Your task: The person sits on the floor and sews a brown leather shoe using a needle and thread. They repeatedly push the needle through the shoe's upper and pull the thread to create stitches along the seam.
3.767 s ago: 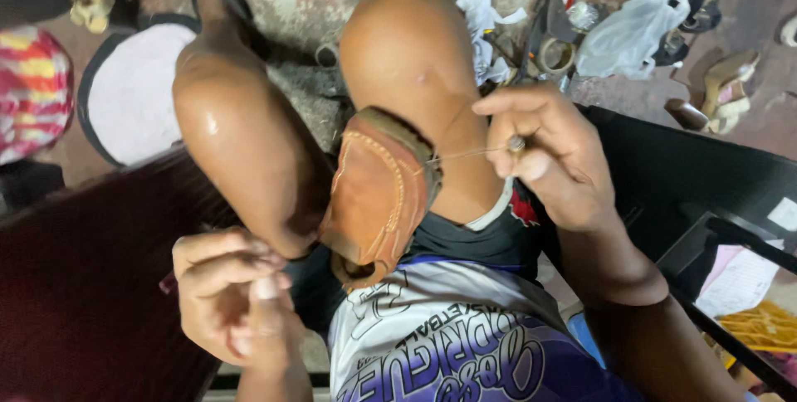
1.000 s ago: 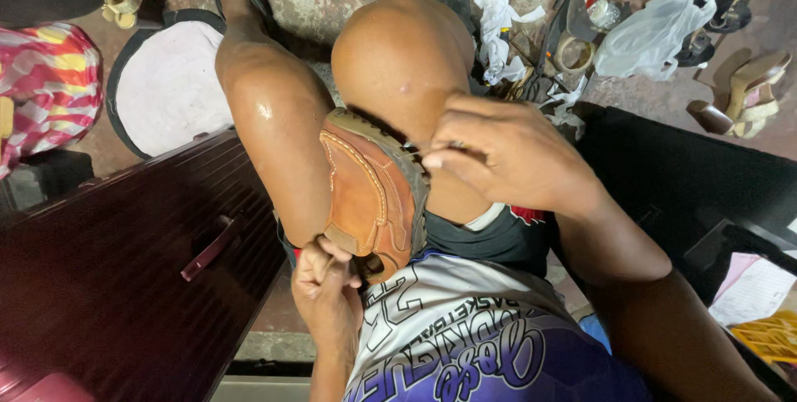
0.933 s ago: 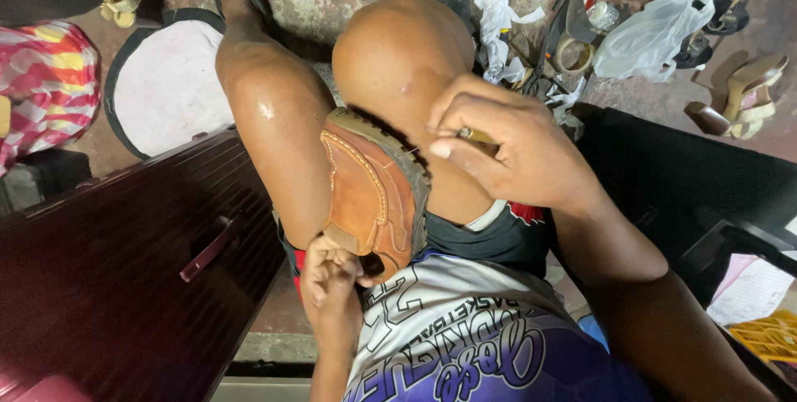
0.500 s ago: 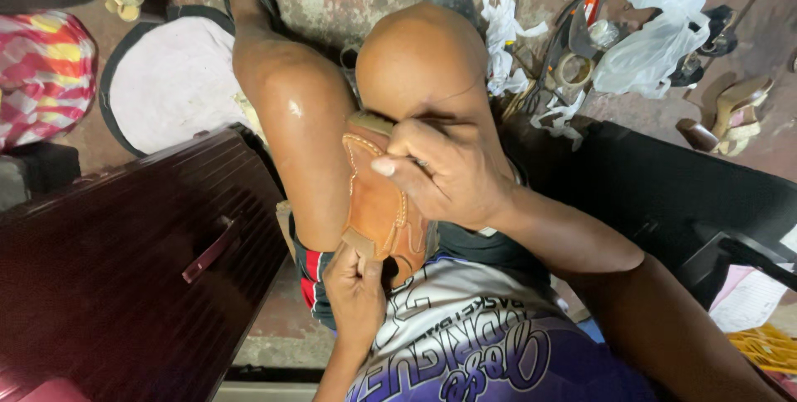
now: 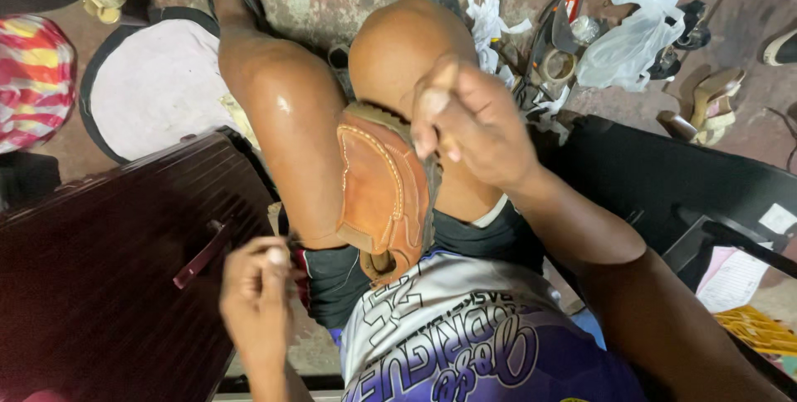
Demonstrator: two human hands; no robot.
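Fingers (image 5: 432, 120) over tan shoe (image 5: 382, 194), littered concrete floor (image 5: 332, 4) beyond.

There is one camera, on the person's head. It looks straight down, very close to the knees (image 5: 332, 112) and the shoe (image 5: 382, 194) between them. Farther down it sees the floor (image 5: 332, 8).

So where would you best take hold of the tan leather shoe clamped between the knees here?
Probably at the heel opening of the tan leather shoe, coming from below, on the torso side. That end sticks out free of the thighs and its rim gives an edge to pinch. The toe end is wedged between the knees, and the right hand crowds its sole edge. The left hand is off to the side.
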